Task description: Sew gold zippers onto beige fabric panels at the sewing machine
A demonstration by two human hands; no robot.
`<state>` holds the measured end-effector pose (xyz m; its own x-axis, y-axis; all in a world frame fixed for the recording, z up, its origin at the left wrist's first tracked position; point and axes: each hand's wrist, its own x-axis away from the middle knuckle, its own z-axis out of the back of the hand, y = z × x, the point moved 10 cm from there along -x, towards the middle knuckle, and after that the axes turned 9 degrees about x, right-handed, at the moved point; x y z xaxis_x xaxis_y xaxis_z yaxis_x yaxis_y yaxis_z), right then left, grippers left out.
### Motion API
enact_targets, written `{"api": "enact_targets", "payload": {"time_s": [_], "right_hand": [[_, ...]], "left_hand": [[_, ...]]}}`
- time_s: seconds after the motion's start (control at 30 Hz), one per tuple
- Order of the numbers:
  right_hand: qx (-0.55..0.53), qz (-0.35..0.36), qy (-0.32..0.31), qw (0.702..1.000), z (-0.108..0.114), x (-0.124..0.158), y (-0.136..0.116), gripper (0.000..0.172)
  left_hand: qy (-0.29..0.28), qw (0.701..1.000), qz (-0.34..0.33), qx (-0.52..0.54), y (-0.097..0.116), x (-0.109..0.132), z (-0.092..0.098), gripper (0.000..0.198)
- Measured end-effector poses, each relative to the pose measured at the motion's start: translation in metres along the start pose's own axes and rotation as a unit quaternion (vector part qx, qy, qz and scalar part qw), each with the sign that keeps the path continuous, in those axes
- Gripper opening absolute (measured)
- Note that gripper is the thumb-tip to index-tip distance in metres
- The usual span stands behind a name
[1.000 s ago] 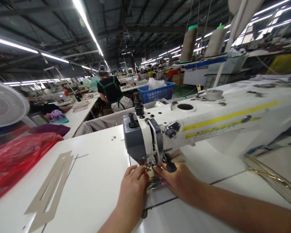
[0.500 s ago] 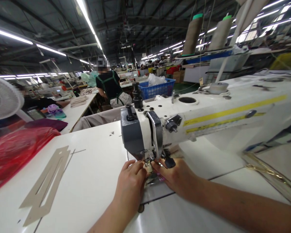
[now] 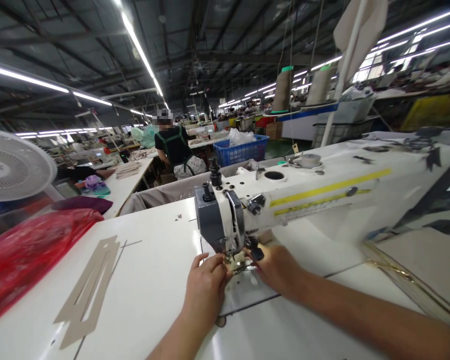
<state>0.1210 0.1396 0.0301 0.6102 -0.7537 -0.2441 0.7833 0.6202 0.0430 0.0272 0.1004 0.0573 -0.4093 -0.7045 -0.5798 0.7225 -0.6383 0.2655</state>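
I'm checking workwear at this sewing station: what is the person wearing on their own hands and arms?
The left hand and right hand are bare, without gloves. The left forearm and right forearm are uncovered down to the picture's edge, so no sleeve is in view. No watch or bracelet shows at either wrist.

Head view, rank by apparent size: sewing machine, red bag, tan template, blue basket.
1. sewing machine
2. red bag, cut off by the frame edge
3. tan template
4. blue basket, which is far back, so likely bigger than it looks
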Motion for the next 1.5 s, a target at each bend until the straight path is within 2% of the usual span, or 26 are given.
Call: {"api": "enact_targets", "payload": {"time_s": [0.07,0.17,0.23,0.3,0.4,0.47,0.57,0.63,0.7,0.77,0.83,0.9,0.97,1.17,1.33,1.5], "right_hand": [[0.021,-0.014,-0.012,1.0,0.004,0.007,-0.001,0.025],[0.034,0.025,0.009,0.999,0.018,0.029,-0.025,0.02],[0.032,0.055,0.04,0.997,0.032,0.047,-0.043,0.02],[0.004,0.062,0.04,0.997,0.043,0.059,-0.051,0.021],[-0.079,0.052,-0.014,0.995,0.05,0.058,-0.045,0.024],[-0.078,0.025,-0.02,0.996,0.052,0.05,-0.029,0.03],[-0.002,-0.014,-0.035,0.999,0.039,0.04,-0.01,0.032],[0.015,0.001,-0.062,0.998,0.024,0.041,-0.015,0.033],[-0.008,0.035,-0.056,0.998,0.019,0.047,-0.03,0.036],[-0.057,0.06,-0.021,0.996,0.025,0.051,-0.042,0.031],[-0.087,0.056,0.031,0.994,0.037,0.049,-0.044,0.028],[-0.068,0.041,0.085,0.993,0.045,0.043,-0.038,0.032],[-0.038,0.041,0.109,0.992,0.042,0.035,-0.033,0.035],[-0.07,0.077,0.071,0.992,0.014,0.023,-0.027,0.041],[-0.085,0.077,0.068,0.991,0.015,0.023,-0.02,0.035],[-0.091,0.09,0.059,0.99,0.015,0.021,-0.019,0.036]], "left_hand": [[0.006,1.0,0.001,-0.002,0.002,0.001,0.008,0.018],[-0.001,1.0,-0.004,-0.001,0.007,0.0,0.017,0.016],[-0.022,1.0,-0.012,0.0,0.012,-0.001,0.017,0.016],[-0.038,0.999,-0.023,0.001,0.016,-0.002,0.015,0.014],[-0.043,0.999,-0.033,-0.001,0.021,-0.001,0.014,0.013],[-0.045,0.998,-0.031,-0.001,0.022,0.0,0.012,0.013],[-0.05,0.998,-0.023,-0.001,0.021,0.002,0.009,0.014],[-0.051,0.998,-0.023,0.001,0.021,0.003,0.007,0.015],[-0.049,0.998,-0.026,0.004,0.021,0.003,0.006,0.016],[-0.047,0.998,-0.028,0.006,0.021,0.003,0.006,0.016],[-0.043,0.999,-0.028,0.003,0.02,0.003,0.005,0.017],[-0.041,0.999,-0.029,-0.004,0.02,0.002,0.004,0.017],[-0.043,0.998,-0.035,-0.012,0.022,0.002,0.001,0.018],[-0.069,0.996,-0.034,-0.049,0.022,0.009,-0.011,0.022],[-0.05,0.994,-0.035,-0.089,0.018,0.014,-0.011,0.023],[-0.043,0.997,-0.036,-0.06,0.014,0.013,-0.012,0.018]]}}
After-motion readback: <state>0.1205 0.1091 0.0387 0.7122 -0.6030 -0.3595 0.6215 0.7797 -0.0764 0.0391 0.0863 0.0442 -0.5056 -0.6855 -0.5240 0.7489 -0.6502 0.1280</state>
